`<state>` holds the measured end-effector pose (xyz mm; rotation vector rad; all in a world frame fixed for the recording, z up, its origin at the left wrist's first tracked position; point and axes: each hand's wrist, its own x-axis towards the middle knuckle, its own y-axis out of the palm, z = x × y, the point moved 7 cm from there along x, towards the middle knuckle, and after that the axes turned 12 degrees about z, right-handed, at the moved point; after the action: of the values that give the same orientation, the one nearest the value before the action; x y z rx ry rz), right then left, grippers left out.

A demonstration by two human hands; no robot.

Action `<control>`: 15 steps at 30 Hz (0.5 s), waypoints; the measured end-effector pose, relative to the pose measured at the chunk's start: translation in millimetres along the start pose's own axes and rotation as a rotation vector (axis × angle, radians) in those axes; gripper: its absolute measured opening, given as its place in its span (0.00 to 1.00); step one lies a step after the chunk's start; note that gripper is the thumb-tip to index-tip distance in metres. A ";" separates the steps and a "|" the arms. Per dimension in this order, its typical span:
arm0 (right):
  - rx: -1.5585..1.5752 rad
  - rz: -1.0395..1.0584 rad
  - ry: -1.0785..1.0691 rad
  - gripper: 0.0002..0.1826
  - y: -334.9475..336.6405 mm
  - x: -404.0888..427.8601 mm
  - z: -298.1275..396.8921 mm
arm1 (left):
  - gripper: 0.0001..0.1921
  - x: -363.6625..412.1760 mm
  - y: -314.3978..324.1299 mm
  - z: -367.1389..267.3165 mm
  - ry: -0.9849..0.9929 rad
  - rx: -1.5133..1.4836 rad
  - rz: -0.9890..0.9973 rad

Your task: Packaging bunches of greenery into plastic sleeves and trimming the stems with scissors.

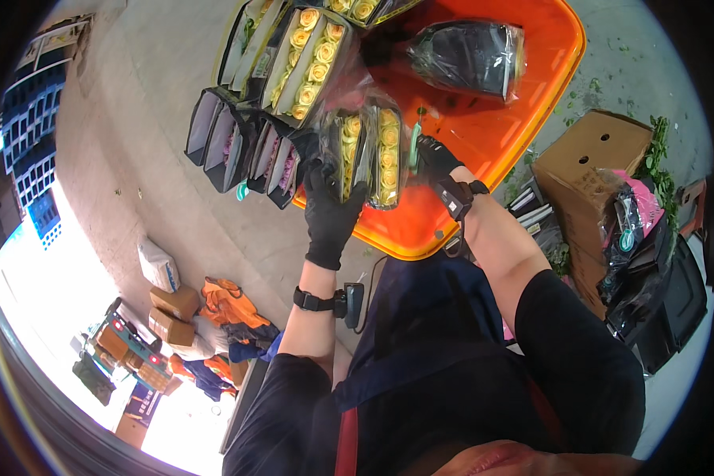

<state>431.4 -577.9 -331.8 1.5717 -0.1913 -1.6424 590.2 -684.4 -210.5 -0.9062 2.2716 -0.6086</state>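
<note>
My left hand, in a black glove, grips the near end of a wrapped bunch of yellow roses, thumb and fingers on either side. Close against it is another wrapped rose bunch, in clear film. My black-gloved right hand holds a tool with a mint-green handle just right of that bunch; its working end is too small to make out. Both bunches are at the left side of an orange plastic tub. A dark wrapped bundle lies farther inside the tub.
More yellow roses and sleeves of purple flowers stand left of the tub. To the right are a cardboard box, black and pink wrapping and scattered leaves. Parcels and blue crates are farther left.
</note>
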 end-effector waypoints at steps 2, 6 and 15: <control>-0.031 -0.018 0.023 0.19 -6.3 -1.8 -0.1 | 0.33 6.2 2.9 4.2 -0.036 -0.184 0.076; -0.118 -0.101 -0.037 0.19 -3.1 -5.1 9.0 | 0.40 8.9 2.7 21.5 -0.093 -0.200 0.132; -0.444 0.054 -0.301 0.27 -27.6 8.7 29.4 | 0.51 0.7 30.5 42.8 -0.137 -0.206 0.369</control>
<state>394.1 -578.2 -349.6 0.9788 -0.0200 -1.7302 605.3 -672.7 -259.4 -0.5759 2.3228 -0.1484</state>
